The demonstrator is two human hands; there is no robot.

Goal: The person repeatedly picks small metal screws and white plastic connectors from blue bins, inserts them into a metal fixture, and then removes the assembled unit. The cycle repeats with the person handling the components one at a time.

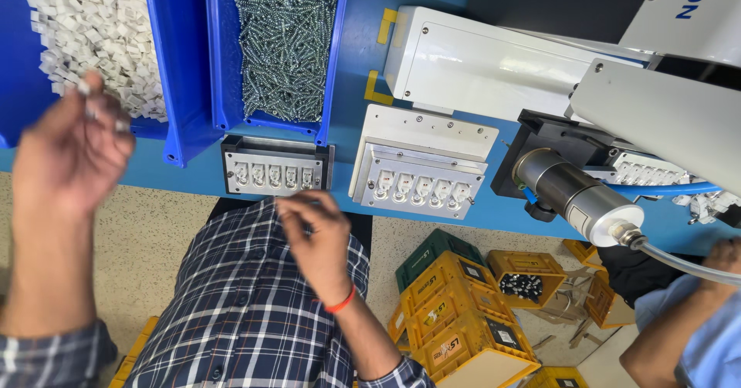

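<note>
Small white plastic clips [85, 91] sit pinched in the left hand [69, 152] fingers, upper left, over the blue bin [181, 71]. Right hand [316, 230] curls at the dark fixture [276, 173], center; can't tell if it holds anything. Looks like loading: next needs careful seating in the slots.

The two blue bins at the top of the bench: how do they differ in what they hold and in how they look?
The left bin holds small white plastic pieces; the right bin holds grey metal screws. The left bin is cut off by the picture's edge, while the right bin shows both side walls and looks narrower. The left hand is raised beside the left bin, holding small pieces; the right hand is below the right bin. Both are blue plastic and nearly full.
</note>
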